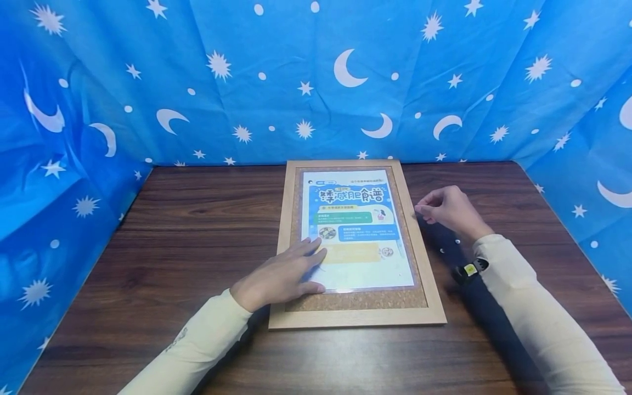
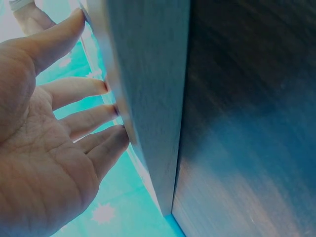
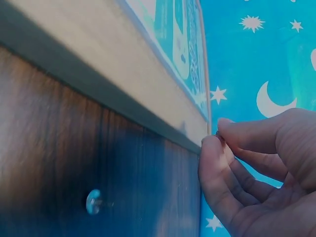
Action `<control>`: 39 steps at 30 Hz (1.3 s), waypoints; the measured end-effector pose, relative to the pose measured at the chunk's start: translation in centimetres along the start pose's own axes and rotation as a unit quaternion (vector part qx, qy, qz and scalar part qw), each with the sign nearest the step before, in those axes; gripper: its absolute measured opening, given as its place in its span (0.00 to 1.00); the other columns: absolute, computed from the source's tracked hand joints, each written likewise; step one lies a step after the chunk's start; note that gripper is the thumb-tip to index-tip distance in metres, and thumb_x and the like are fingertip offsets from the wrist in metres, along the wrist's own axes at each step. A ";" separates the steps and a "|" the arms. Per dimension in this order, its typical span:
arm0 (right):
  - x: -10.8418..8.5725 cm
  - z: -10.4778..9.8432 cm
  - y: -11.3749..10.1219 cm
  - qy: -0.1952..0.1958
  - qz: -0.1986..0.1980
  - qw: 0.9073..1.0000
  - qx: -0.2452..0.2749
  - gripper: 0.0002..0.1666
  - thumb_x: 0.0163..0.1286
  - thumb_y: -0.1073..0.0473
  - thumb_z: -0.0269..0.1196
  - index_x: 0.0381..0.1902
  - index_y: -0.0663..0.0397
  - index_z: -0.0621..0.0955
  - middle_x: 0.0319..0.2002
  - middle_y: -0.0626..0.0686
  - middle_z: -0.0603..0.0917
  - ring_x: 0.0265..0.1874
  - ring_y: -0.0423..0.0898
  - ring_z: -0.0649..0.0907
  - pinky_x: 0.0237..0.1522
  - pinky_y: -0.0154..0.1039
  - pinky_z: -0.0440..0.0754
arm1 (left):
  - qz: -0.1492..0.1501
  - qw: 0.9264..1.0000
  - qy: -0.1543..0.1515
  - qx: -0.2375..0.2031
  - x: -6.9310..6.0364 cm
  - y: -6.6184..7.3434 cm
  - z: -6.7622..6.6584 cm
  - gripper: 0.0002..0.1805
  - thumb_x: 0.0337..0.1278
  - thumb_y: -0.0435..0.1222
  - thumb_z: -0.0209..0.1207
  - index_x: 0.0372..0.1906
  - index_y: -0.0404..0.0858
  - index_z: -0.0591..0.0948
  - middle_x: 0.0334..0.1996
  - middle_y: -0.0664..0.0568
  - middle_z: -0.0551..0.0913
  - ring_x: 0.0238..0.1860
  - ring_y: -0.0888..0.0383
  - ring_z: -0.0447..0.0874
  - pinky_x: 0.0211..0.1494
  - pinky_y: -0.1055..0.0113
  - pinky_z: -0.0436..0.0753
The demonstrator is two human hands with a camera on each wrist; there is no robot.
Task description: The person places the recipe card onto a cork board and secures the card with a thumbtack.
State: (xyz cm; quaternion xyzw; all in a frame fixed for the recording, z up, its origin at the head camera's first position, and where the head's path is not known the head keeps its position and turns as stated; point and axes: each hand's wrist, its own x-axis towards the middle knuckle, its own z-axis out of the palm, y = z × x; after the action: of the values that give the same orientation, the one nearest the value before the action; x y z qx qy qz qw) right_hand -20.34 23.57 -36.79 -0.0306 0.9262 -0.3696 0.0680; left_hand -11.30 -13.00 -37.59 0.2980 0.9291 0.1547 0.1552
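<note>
Printed sheet (image 1: 362,276), partly beneath the left hand's (image 1: 283,271) outstretched fingers, is apparently steadied against the corkboard (image 1: 357,318); beyond them, a loose pin (image 3: 93,202) is placed handily near the right hand (image 1: 453,211), by whose fingertips a tiny pin (image 3: 218,134) is seemingly pinched.

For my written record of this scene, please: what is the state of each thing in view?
Board: flat on the table
Paper: printed side up, on the board
Pin: loose on the table, on its side
Left hand: fingers spread, touching the paper
Right hand: thumb and finger pinched; anything between is unclear
Curtain: hanging, creased
</note>
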 end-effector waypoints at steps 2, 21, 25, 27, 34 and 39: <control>0.2 0.2 -0.3 -0.002 0.003 1.000 0.009 0.12 0.73 0.60 0.65 0.45 0.66 0.85 0.37 0.61 0.87 0.36 0.54 0.87 0.51 0.56 0.83 | 0.001 1.000 0.000 0.000 0.0 0.0 0.0 0.41 0.66 0.53 0.63 0.76 0.37 0.67 0.79 0.42 0.54 0.80 0.44 0.47 0.78 0.47 0.55; 2.5 1.7 -2.2 -0.007 0.001 1.000 0.017 0.13 0.74 0.60 0.64 0.44 0.67 0.84 0.37 0.60 0.86 0.33 0.51 0.86 0.45 0.48 0.86 | 0.001 1.000 0.000 -0.001 -0.1 0.1 0.0 0.41 0.66 0.53 0.63 0.75 0.35 0.66 0.79 0.41 0.54 0.80 0.44 0.47 0.79 0.48 0.55; 2.9 2.0 -2.5 -0.009 0.004 1.000 0.025 0.15 0.74 0.56 0.64 0.44 0.66 0.85 0.37 0.60 0.86 0.33 0.52 0.85 0.45 0.46 0.83 | 0.002 1.000 0.000 0.001 -0.2 0.1 -0.1 0.41 0.66 0.53 0.63 0.75 0.35 0.66 0.79 0.41 0.54 0.80 0.44 0.47 0.79 0.48 0.55; 3.1 2.1 -2.7 -0.010 0.006 1.000 0.027 0.17 0.74 0.54 0.64 0.44 0.66 0.85 0.37 0.61 0.86 0.34 0.52 0.85 0.46 0.47 0.83 | 0.002 1.000 0.000 0.001 -0.1 0.2 -0.1 0.41 0.66 0.53 0.63 0.75 0.35 0.66 0.79 0.41 0.54 0.80 0.44 0.47 0.79 0.48 0.55; 4.2 2.7 -3.1 -0.011 0.018 0.999 0.044 0.18 0.75 0.51 0.63 0.43 0.64 0.83 0.35 0.59 0.84 0.36 0.52 0.83 0.42 0.44 0.83 | 0.002 1.000 -0.001 0.004 0.0 0.2 -0.1 0.41 0.66 0.52 0.63 0.75 0.34 0.66 0.79 0.40 0.54 0.80 0.44 0.47 0.79 0.48 0.54; 5.2 3.1 -3.3 -0.007 0.018 0.998 0.063 0.15 0.74 0.55 0.62 0.42 0.65 0.83 0.32 0.58 0.84 0.33 0.50 0.83 0.35 0.39 0.82 | 0.004 1.000 -0.002 0.004 0.0 0.2 0.0 0.41 0.66 0.52 0.63 0.75 0.33 0.66 0.79 0.39 0.54 0.80 0.42 0.47 0.79 0.48 0.53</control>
State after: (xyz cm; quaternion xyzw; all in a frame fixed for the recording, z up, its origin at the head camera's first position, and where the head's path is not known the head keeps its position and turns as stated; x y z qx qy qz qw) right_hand -25.04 18.52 -37.25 -0.0119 0.9010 -0.4257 0.0827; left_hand -11.23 -12.85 -37.51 0.3031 0.9279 0.1511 0.1557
